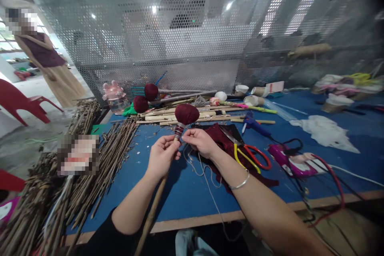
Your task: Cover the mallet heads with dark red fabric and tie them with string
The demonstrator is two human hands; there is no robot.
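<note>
My left hand (163,154) is wrapped around a wooden stick (154,208) just below its top. The stick bears a round head covered in dark red cloth (187,114), bound at the neck with turns of grey string (179,131). Right beside that binding, the fingertips of my right hand (199,142) pinch the string's loose end. Below, the slack string (210,192) loops over the blue table and hangs past its edge. Dark red fabric (216,136) lies under and behind my right hand, with red-and-yellow-handled scissors (249,156) on it.
Thin twigs (102,164) are piled at the left. Two more dark red heads (151,92) lie at the back among sticks. A blue glue gun (255,125), a purple power strip (295,162) with cables and a white plastic bag (327,132) lie right. A person (49,58) stands far left.
</note>
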